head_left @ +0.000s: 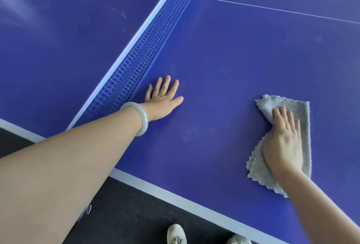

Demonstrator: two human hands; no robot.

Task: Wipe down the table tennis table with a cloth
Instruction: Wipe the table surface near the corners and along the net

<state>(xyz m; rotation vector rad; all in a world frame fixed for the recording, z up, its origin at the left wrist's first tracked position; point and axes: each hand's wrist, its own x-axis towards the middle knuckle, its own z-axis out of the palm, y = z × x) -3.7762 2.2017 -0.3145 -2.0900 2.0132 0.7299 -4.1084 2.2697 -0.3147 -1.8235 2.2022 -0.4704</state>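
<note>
While the left hand (pixel 163 99) is lying flat on the blue tabletop (pixel 224 58) just beside the net (pixel 144 48), fingers (pixel 168 84) straight and spread, the right hand (pixel 282 142) is pressing a folded grey cloth (pixel 301 111) onto the tabletop near its front edge, fingers lying straight across the cloth's middle, with cloth showing beyond the fingertips and beneath the wrist

dark, speckled floor (pixel 136 214) — soft, even light
</note>
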